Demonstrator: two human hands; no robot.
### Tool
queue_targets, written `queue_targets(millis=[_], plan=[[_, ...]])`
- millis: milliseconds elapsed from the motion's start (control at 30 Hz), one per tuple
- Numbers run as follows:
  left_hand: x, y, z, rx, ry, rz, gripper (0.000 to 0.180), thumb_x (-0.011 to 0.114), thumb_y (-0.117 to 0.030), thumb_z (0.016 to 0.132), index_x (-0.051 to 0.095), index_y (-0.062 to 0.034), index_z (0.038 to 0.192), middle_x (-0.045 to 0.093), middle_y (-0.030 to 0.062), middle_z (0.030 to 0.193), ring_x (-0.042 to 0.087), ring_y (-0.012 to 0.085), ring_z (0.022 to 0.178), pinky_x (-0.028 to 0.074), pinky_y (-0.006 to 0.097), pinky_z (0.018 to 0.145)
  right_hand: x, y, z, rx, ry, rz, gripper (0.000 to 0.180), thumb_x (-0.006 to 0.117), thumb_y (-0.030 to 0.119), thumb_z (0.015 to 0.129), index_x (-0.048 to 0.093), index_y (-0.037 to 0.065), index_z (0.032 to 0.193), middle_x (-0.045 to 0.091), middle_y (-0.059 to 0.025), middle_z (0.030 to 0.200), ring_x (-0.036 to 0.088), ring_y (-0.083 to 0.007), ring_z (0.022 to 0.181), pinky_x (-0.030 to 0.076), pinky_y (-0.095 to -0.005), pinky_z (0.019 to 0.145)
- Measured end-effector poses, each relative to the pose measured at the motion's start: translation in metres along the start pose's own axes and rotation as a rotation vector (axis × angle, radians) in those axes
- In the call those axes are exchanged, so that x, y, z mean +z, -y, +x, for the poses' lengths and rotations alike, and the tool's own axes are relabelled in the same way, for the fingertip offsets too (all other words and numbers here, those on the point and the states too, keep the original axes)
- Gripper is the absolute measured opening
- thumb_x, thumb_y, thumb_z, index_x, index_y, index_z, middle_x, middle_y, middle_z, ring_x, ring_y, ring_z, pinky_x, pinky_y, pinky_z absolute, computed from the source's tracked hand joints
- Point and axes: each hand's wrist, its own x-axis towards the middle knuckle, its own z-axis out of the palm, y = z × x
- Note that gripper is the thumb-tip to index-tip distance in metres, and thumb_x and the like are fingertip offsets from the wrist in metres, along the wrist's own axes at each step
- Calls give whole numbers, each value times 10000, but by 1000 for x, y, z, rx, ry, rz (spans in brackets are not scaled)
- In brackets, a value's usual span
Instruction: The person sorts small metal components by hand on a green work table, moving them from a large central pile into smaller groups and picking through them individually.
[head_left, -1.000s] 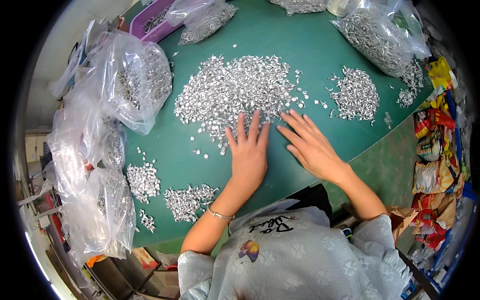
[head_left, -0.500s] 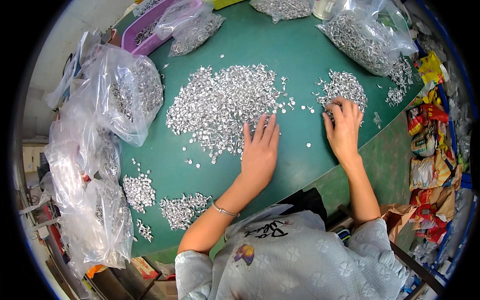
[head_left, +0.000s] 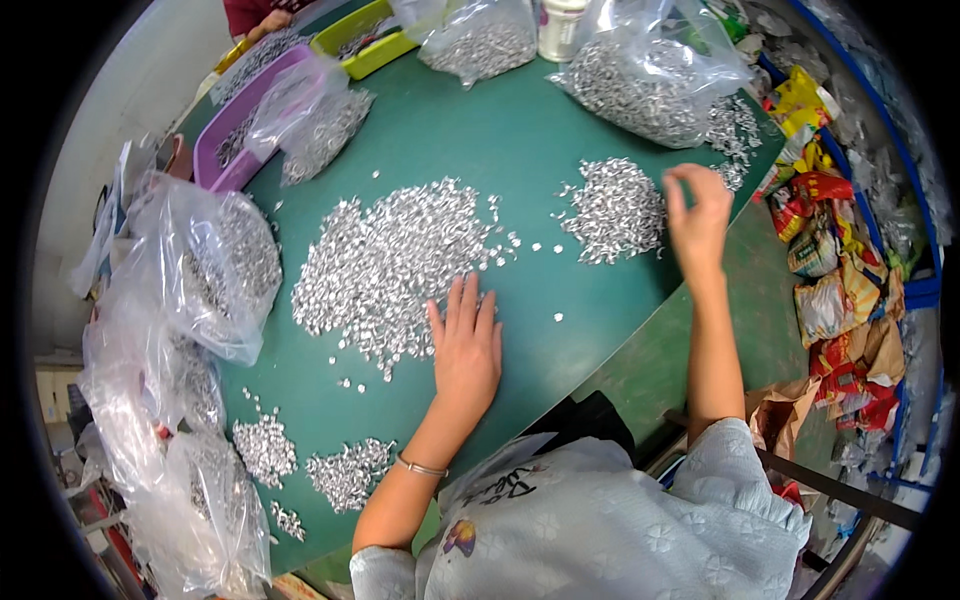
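A wide heap of small silvery metal pieces [head_left: 385, 265], some hook-shaped and some flower-shaped, lies on the green tabletop [head_left: 545, 360]. My left hand [head_left: 466, 350] rests flat at the heap's near right edge, fingers stretched out and fingertips touching the pieces. Right of it is a smaller pile of similar pieces [head_left: 614, 210]. Just beyond that pile's right side is my right hand [head_left: 698, 220], its fingers curled in toward the thumb. Whatever may be between them is hidden. A few loose pieces lie between the two piles.
Clear plastic bags of metal pieces line the left side [head_left: 215, 270] and far right [head_left: 640, 90]. Purple [head_left: 205, 150] and yellow-green [head_left: 355, 65] bins stand at the far left, near another person's hand [head_left: 270, 24]. Two small piles [head_left: 264, 450] [head_left: 348, 474] lie near left. Colourful packets [head_left: 825, 260] fill the right.
My right hand has come off the smaller pile and shifted to its right, its fingers now curled. My left hand stays at the large heap's edge. The whole view has shifted.
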Motion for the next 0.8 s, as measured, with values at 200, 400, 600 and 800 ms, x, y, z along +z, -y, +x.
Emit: queue_targets(millis=[200, 400, 600, 800], plan=[[6, -1, 8, 46, 34, 37, 390, 591, -91, 905, 543, 22, 1275, 375, 221, 1479, 328, 383, 1404, 246, 618, 1116, -15, -148, 2, 159, 116, -332, 93, 660, 122, 861, 669, 58, 929, 660, -95, 975, 591, -311, 947, 431, -431, 807], [-5, 6, -2, 3, 17, 47, 405, 610, -85, 894, 556, -19, 1291, 372, 177, 1496, 320, 369, 1415, 249, 587, 1134, -4, -43, 0, 41, 48, -136, 154, 659, 74, 858, 659, 16, 1000, 654, -135, 1050, 592, -327, 1034, 444, -435, 876], [-8, 6, -4, -115, 32, 261, 532, 633, -251, 907, 485, -129, 1404, 374, 146, 1502, 304, 362, 1409, 232, 655, 1093, 22, 105, -27, -216, 831, 453, 544, 675, 240, 891, 493, 29, 1358, 441, -209, 1444, 382, -372, 1374, 306, -486, 1135], [-15, 13, -13, -97, 72, 256, 475, 580, -133, 917, 498, -103, 1384, 386, 148, 1496, 299, 381, 1417, 251, 625, 1109, 40, 156, -71, -325, 803, 438, 638, 678, 281, 880, 441, -36, 1380, 321, -251, 1505, 280, -465, 1403, 262, -529, 1151]])
